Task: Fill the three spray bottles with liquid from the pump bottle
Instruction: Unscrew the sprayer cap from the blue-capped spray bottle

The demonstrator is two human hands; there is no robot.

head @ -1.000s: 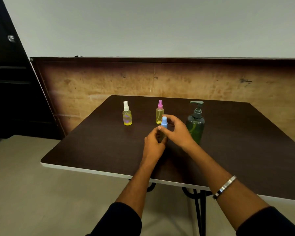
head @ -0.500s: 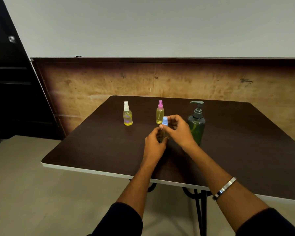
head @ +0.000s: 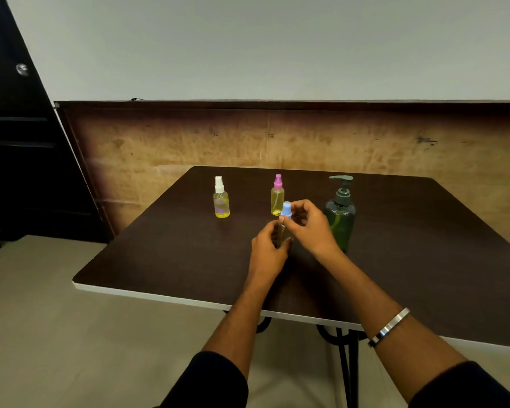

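On the dark table [head: 174, 260] stand a white-capped spray bottle [head: 221, 198] and a pink-capped spray bottle [head: 277, 195], both holding yellow liquid. A green pump bottle [head: 340, 214] stands at the right. Between them a small bottle with a blue spray cap [head: 286, 209] is held upright. My left hand [head: 270, 248] grips its body, which is mostly hidden. My right hand [head: 309, 226] pinches the blue cap from the right.
The table has a white front edge [head: 147, 294] and black metal legs below. A brown wooden panel [head: 189, 139] runs along the wall behind it. A dark cabinet stands at the far left.
Both hands stay on the blue-capped bottle. My right hand's fingers have shifted slightly around the cap. The other bottles have not moved.
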